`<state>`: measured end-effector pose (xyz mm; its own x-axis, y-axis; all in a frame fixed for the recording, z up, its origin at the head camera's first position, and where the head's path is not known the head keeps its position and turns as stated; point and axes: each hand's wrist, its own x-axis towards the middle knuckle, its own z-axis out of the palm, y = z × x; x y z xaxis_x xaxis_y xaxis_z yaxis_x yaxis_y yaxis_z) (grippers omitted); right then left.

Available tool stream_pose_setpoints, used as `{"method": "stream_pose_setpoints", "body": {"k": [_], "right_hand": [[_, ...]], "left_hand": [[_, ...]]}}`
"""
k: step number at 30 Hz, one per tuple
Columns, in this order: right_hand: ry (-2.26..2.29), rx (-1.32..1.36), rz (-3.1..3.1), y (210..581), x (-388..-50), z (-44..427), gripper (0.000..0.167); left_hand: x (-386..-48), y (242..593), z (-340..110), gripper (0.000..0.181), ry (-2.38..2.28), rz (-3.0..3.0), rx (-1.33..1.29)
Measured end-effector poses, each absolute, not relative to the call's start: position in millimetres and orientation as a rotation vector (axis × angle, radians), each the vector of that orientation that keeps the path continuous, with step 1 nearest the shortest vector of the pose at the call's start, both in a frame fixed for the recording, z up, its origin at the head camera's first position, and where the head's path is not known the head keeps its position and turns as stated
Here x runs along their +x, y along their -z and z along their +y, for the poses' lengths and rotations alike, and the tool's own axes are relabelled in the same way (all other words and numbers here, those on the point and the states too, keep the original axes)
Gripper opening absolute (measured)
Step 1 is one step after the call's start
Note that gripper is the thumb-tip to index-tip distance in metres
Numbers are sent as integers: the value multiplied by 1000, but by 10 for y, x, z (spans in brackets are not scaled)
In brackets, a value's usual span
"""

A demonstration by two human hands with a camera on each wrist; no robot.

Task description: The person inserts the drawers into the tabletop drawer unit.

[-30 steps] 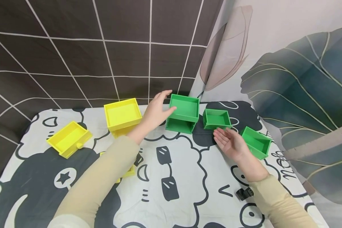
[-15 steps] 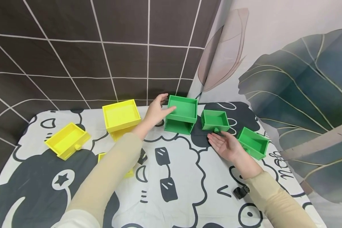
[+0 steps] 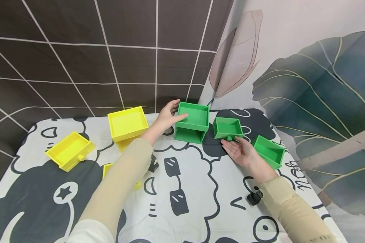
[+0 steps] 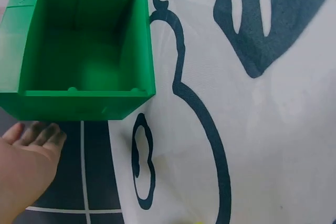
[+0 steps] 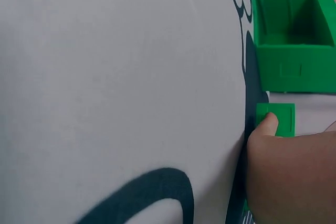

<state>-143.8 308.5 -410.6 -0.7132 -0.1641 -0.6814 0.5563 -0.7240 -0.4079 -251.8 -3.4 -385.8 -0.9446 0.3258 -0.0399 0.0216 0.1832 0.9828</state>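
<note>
In the head view, a green two-level box point(image 3: 193, 116) stands at the back, with a tray-like top and a hollow lower compartment facing front. My left hand point(image 3: 165, 118) is at its left side, fingers extended and thumb reaching over the top's edge. The left wrist view shows that hand point(image 4: 31, 163) beside the box's wall point(image 4: 79, 106). To the right lies a small green drawer point(image 3: 228, 127) with a round knob on its front. My right hand point(image 3: 238, 152) is palm up at that knob, fingers nearly straight. In the right wrist view, one digit overlaps the drawer's front point(image 5: 285, 116).
A second green drawer point(image 3: 269, 152) lies right of my right hand. On the left are a yellow box point(image 3: 127, 124) and a yellow drawer point(image 3: 70, 151). Another yellow piece point(image 3: 107, 168) is partly hidden by my left sleeve. A small black object point(image 3: 254, 197) lies by my right sleeve.
My right hand has shifted slightly left along the small green drawer's front, towards its knob. My left hand has come closer to the green box. The whole view has drifted a little.
</note>
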Motion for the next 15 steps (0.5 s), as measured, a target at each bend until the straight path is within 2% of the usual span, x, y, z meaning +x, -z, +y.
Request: {"method": "stream_pose_setpoints", "body": {"k": [2,7,15], "right_hand": [[2433,905,869,4106,-1459,3081,60],[2446,918,883,4132,-1463,3077,20],[2449,941,950,4137,-1449,3063,22]], "left_hand": [[-2524,3872,-32,80,-1821,2206,343],[-2527,3908,-47,80,-1796,2205,334],[-2521,3908,-41,79,-1789,2248,331]]}}
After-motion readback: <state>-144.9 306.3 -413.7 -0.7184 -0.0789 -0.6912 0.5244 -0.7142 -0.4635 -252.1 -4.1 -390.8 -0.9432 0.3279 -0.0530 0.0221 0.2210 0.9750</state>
